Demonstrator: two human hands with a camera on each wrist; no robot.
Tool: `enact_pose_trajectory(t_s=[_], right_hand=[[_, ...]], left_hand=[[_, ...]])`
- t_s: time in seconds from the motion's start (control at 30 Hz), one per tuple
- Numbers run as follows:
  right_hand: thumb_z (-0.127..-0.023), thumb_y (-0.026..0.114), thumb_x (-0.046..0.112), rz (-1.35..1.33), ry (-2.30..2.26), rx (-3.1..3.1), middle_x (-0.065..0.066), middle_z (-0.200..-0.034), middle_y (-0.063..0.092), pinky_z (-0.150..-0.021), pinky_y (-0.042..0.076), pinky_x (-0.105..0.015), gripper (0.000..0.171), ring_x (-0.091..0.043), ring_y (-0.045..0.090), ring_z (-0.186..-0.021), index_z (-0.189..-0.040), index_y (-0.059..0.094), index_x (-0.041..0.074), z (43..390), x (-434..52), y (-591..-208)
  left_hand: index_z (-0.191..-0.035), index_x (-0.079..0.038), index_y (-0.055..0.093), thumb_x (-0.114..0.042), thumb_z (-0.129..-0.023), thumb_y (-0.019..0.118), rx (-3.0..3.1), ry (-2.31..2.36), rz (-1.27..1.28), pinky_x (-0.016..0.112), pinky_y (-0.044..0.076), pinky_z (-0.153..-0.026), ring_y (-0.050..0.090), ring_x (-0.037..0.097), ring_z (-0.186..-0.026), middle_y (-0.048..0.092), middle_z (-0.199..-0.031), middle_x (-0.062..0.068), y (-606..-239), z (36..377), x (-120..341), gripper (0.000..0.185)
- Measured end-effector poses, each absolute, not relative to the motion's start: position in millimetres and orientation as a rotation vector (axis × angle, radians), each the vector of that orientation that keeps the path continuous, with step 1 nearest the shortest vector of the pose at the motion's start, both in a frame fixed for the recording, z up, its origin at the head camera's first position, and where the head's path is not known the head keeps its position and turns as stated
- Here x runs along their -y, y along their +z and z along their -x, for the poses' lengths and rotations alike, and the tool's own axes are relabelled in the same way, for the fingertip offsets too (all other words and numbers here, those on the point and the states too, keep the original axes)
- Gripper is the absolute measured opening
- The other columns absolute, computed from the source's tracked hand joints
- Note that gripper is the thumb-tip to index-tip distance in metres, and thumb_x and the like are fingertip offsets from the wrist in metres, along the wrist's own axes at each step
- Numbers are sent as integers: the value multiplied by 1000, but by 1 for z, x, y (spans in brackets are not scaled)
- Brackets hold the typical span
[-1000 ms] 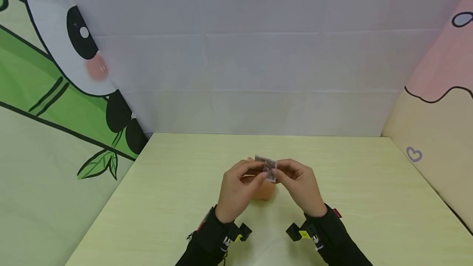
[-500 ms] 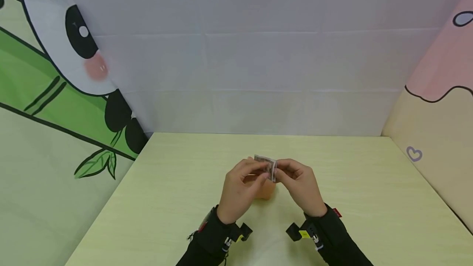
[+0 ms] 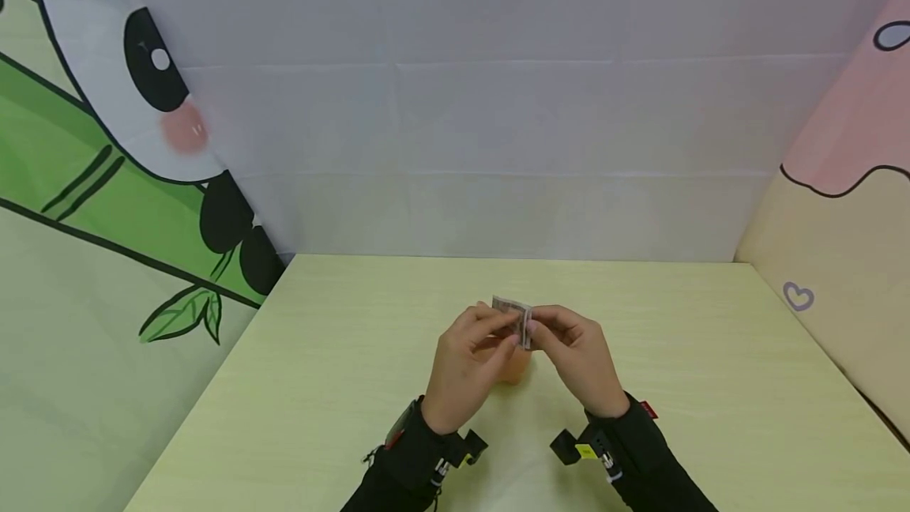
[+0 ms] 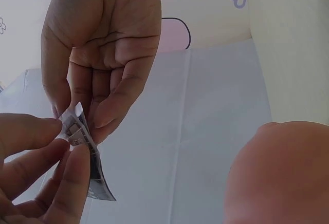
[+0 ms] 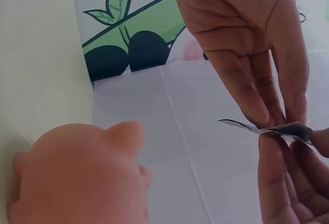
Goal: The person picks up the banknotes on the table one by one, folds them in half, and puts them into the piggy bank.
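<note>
— Where does the small folded grey printed paper note [image 3: 517, 321] sit?

— At the centre of the head view, pinched between the fingertips of the left hand [image 3: 465, 370] and the right hand [image 3: 579, 362], directly above the pink rounded plastic pig-shaped bank [image 3: 510, 366] on the pale yellow-green table [image 3: 711, 385].

— Its lie?

— In the right wrist view it shows edge-on, long axis nearly level; the pig bank lies lower left of the grip. Both hands are equally near. The note looks creased, thin, grey-patterned.
</note>
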State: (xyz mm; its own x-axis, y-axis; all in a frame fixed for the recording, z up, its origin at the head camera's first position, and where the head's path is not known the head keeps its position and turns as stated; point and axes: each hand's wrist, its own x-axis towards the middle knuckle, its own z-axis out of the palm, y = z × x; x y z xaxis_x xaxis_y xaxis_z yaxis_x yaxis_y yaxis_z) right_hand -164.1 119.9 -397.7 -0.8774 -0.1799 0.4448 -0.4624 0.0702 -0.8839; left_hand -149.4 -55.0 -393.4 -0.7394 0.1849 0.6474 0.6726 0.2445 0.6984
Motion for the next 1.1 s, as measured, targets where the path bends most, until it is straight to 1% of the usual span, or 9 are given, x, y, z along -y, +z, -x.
enact_pose_trajectory(t_s=[0.1,0.3,0.57,0.63,0.77,0.83,0.9,1.0,1.1], right_hand=[[-97,61,9,-644,1909,2128,-5,-98,71,-74,59,-25,20,-8,69,-81,-111,67,-3,164,-120,-398],[-93,66,7,-653,1907,2129,-2,-100,70,-76,58,-25,21,-7,69,-86,-112,67,-2,163,-120,-398],[-93,65,4,-674,1909,2082,-13,-99,71,-73,60,-27,20,-7,70,-82,-110,67,-5,164,-120,-400],[-93,65,3,-681,1908,2066,-11,-98,72,-72,60,-27,19,-7,71,-80,-110,67,-6,164,-121,-400],[-93,64,2,-671,1906,2053,-2,-94,72,-70,60,-28,18,-8,70,-76,-109,68,-7,166,-123,-400],[-93,65,3,-642,1896,2068,-5,-93,72,-69,60,-28,18,-8,70,-74,-108,68,-6,166,-123,-400],[-93,65,4,-609,1884,2087,-10,-93,71,-68,60,-28,17,-9,69,-72,-107,69,-6,166,-124,-399],[-93,66,5,-570,1873,2108,-19,-93,70,-67,60,-28,17,-9,68,-71,-106,69,-5,165,-124,-397],[-93,66,6,-564,1871,2109,-13,-93,70,-67,60,-30,17,-10,68,-71,-106,69,-5,164,-125,-396]], left_hand=[[-119,-1,69,-4,-90,69,2089,-1494,796,26,59,-80,67,22,-95,60,-104,11,-393,149,55,29],[-119,-2,70,-6,-91,69,2083,-1486,817,26,59,-80,66,21,-93,60,-104,10,-392,148,55,28],[-119,-2,69,-6,-91,68,2067,-1517,842,26,59,-79,67,21,-93,60,-106,11,-394,148,53,28],[-118,-2,69,-6,-90,69,2062,-1502,841,25,59,-78,67,21,-92,61,-105,11,-394,149,53,28],[-115,-3,70,-5,-88,71,2033,-1436,796,25,60,-74,68,20,-88,63,-102,10,-394,149,53,26],[-112,-3,71,-4,-87,72,1999,-1411,762,26,60,-72,67,19,-85,64,-100,10,-394,150,55,25],[-112,-3,71,-4,-87,73,1963,-1404,731,27,59,-72,66,20,-85,64,-101,10,-393,151,56,25],[-115,-5,69,-5,-87,73,1942,-1410,670,27,58,-73,63,21,-87,62,-104,11,-392,151,57,28],[-123,-6,64,-7,-87,74,1971,-1488,614,28,56,-79,59,24,-96,60,-112,14,-388,150,59,37]])
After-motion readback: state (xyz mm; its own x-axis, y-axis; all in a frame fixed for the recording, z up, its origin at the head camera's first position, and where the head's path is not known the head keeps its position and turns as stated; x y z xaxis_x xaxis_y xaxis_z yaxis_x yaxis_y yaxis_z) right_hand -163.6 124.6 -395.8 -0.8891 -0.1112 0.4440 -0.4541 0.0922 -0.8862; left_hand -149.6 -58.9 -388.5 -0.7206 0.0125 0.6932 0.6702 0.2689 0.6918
